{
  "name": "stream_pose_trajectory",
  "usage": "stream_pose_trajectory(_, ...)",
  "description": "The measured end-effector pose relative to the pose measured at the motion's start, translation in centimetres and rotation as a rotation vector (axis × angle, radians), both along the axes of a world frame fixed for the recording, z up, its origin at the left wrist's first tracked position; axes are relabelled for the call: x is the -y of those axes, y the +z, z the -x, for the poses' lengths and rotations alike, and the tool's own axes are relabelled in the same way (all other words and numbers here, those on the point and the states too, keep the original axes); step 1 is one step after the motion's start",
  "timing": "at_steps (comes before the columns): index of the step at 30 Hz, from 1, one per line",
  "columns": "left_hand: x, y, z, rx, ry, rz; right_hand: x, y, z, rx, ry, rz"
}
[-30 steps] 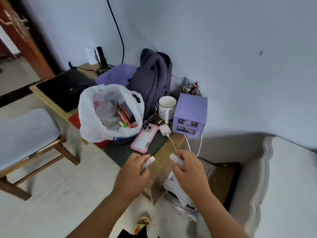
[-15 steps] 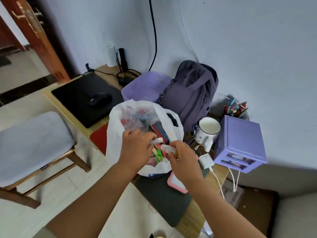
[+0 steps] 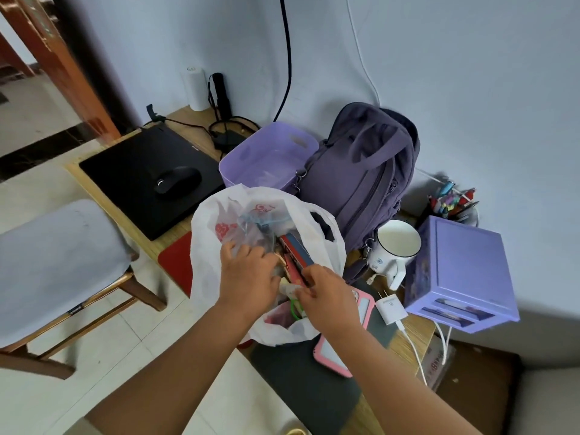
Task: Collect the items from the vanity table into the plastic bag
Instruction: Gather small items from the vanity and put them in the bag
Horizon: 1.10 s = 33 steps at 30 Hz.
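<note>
Both hands are over the open mouth of the white plastic bag [image 3: 204,246], which stands on the bench [image 3: 175,119] between a black laptop [image 3: 131,171] and a pink-cased phone [image 3: 361,312]. The left hand [image 3: 248,274] is inside the bag's opening with its fingers curled down among the contents; what it grips, if anything, cannot be told, since the fingertips are hidden. The right hand [image 3: 326,296] reaches in from the near right edge and pinches a small whitish item [image 3: 287,288] at the bag's mouth; the item is mostly covered and its kind is unclear. Inside the bag show a red and blue flat box [image 3: 296,251], a clear wrapper [image 3: 251,227] and something green [image 3: 295,309].

A black mouse [image 3: 177,180] sits on the closed laptop. Behind the bag is a lilac bin [image 3: 266,155], and just beside it a purple backpack [image 3: 361,177] leans upright against the wall. A white mug [image 3: 397,246] stands right of the bag, near a lilac drawer box [image 3: 461,271] at the bench's right end. A white charger [image 3: 390,307] with its cable lies between phone and drawer box. A dark mat [image 3: 301,387] lies under the phone and bag. A red pad [image 3: 175,262] shows left of the bag. A grey-cushioned chair [image 3: 53,259] stands on the tiled floor at left.
</note>
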State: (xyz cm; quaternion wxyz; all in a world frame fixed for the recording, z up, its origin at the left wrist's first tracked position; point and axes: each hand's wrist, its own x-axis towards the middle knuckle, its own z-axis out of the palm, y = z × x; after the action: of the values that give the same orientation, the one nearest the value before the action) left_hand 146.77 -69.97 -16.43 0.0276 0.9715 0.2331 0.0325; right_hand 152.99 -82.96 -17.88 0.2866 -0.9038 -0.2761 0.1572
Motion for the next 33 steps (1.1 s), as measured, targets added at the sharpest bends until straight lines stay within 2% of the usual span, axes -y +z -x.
stream_pose_trajectory(7, 1.9, 0.7, 0.5, 0.095, -0.055, 0.076, 2.7, 0.4, 0.3, 0.017, -0.044, -0.058)
stream_pose_trajectory(11, 5.4, 1.6, 1.1, 0.184, -0.157, 0.258, 6.2, 1.1, 0.9, 0.054, -0.125, -0.079)
stream_pose_trajectory(14, 9.1, 2.1, 1.6, 0.171, -0.222, 0.368, 10.0, 1.8, 1.7, 0.064, -0.173, -0.060)
stream_pose_trajectory(22, 21.6, 1.8, 3.7, 0.075, -0.372, 0.549, 24.9, 2.9, 6.1, 0.083, -0.343, -0.090)
stream_pose_trajectory(29, 35.2, 1.6, 6.8, 0.044, -0.556, 0.593, 39.1, 3.2, 12.2, 0.117, -0.593, -0.046)
stream_pose_trajectory(33, 42.4, 1.3, 8.8, 0.011, -0.675, 0.548, 46.7, 2.8, 16.2, 0.114, -0.717, -0.071)
